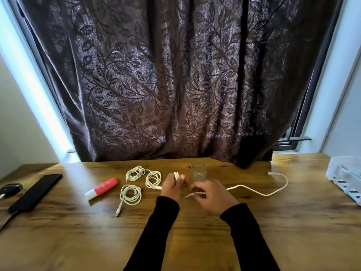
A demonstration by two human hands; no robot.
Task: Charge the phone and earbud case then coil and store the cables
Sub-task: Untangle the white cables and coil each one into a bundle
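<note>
Cable point(257, 191) crosses wooden table point(195, 241).

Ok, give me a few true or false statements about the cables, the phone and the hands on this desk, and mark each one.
1. Three coiled white cables lie on the wooden desk left of the hands. True.
2. The left hand holds loops of white cable. True.
3. The black phone lies at the right end of the desk. False: it lies at the left end.
4. The white cable being coiled is fully wound. False: a long stretch trails right from the right hand across the desk.
5. The red and white tube stands upright. False: it lies on its side.
</note>
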